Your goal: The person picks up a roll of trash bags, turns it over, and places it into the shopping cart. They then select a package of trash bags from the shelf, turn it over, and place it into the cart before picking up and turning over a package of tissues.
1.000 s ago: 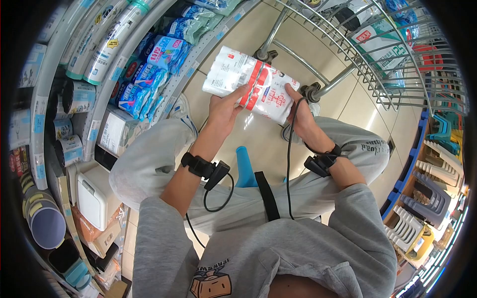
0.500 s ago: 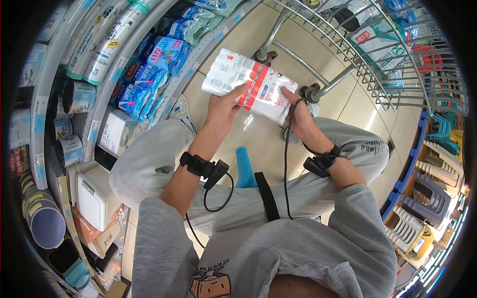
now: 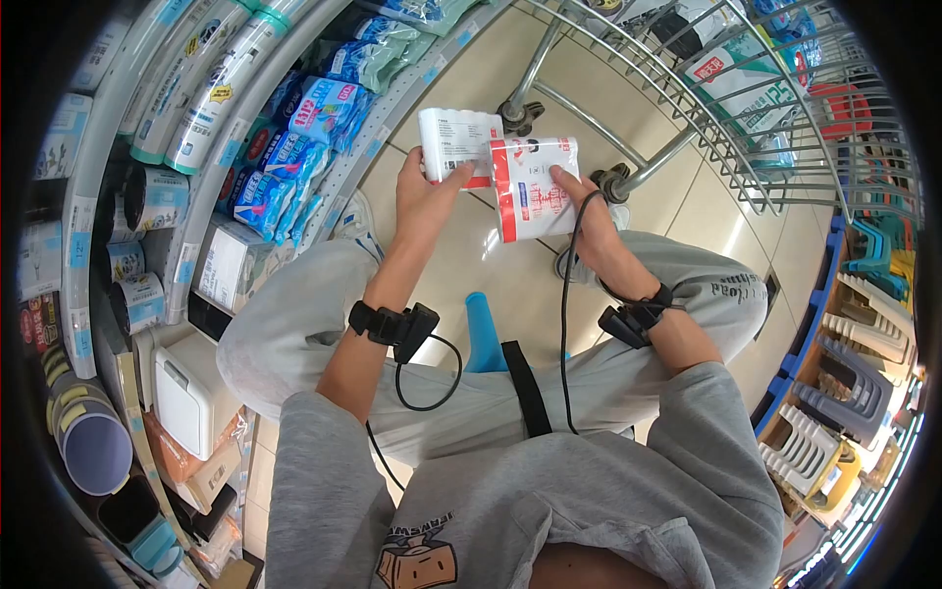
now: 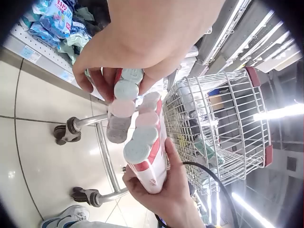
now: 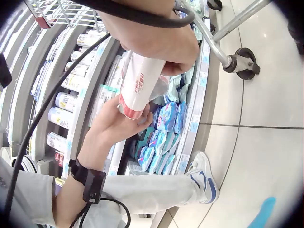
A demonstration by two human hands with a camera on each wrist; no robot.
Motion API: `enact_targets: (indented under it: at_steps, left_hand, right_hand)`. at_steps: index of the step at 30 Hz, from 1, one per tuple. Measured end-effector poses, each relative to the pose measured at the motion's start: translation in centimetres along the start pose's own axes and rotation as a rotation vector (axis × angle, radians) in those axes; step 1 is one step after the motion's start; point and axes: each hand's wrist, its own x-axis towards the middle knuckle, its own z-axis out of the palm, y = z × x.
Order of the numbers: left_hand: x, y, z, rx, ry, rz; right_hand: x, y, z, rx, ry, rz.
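Note:
My left hand (image 3: 425, 204) grips a white pack of bin-bag rolls (image 3: 461, 133), its thumb over the printed label. A second pack of bin-bag rolls (image 3: 525, 201), white with red bands and red print, is held in my right hand (image 3: 592, 226), thumb on the front. The packs' inner edges lie close together in the head view. Pale green, pink and grey roll ends of the left pack (image 4: 126, 89) and the right pack (image 4: 142, 142) show in the left wrist view. The right wrist view shows one pack (image 5: 140, 88) side-on, partly behind a hand.
A wire shopping cart (image 3: 726, 157) holding goods stands ahead on the right, its caster (image 3: 613, 184) near my right hand. Shelves on the left carry blue packages (image 3: 265, 196) and long rolls (image 3: 211, 103). Plastic stools (image 3: 844, 393) are stacked at right. A blue object (image 3: 481, 329) lies between the legs.
What looked like one long block has parted at the red bands into two packs. The left pack has tipped and turned with my left hand; the right one stands more upright.

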Motion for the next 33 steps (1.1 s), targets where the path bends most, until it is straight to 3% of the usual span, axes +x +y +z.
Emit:
enact_targets:
  at_steps: [5, 11, 13, 14, 16, 17, 19, 22, 28, 33]
  left_hand:
    - [-0.2, 0.1, 0.1, 0.001, 0.014, -0.077]
    - [-0.4, 0.5, 0.1, 0.044, 0.036, 0.056]
    - [-1.3, 1.5, 0.4, 0.198, 0.072, 0.235]
    - [-1.1, 1.5, 0.5, 0.198, 0.072, 0.235]
    - [-0.7, 1.6, 0.7, 0.403, 0.050, 0.751]
    - [-0.8, 1.8, 0.7, 0.404, 0.050, 0.750]
    - [-1.2, 2.5, 1.0, 0.496, -0.144, 0.915]
    - [-2.8, 3.0, 1.8, 0.554, -0.293, 0.934]
    - [-2.7, 3.3, 1.7, 0.524, -0.397, 0.895]
    - [-3.0, 3.8, 1.4, 0.583, -0.361, 0.911]
  right_hand:
    - [0.0, 0.0, 0.1, 0.001, -0.002, 0.038]
    - [0.5, 0.3, -0.4, 0.022, -0.008, 0.025]
    - [1.5, 0.9, -1.3, -0.078, -0.027, 0.099]
    - [1.4, 0.9, -1.3, -0.078, -0.026, 0.099]
    - [0.8, 0.9, -1.0, -0.071, 0.003, 0.180]
    - [0.5, 0.7, -0.6, -0.070, 0.003, 0.181]
    - [0.0, 0.5, 0.3, -0.026, 0.021, 0.131]
    - [-0.5, 0.4, 0.6, 0.049, 0.030, 0.051]
    - [-1.0, 0.1, 0.7, 0.074, 0.023, 0.116]
    - [-0.8, 0.4, 0.5, 0.078, -0.027, 0.101]
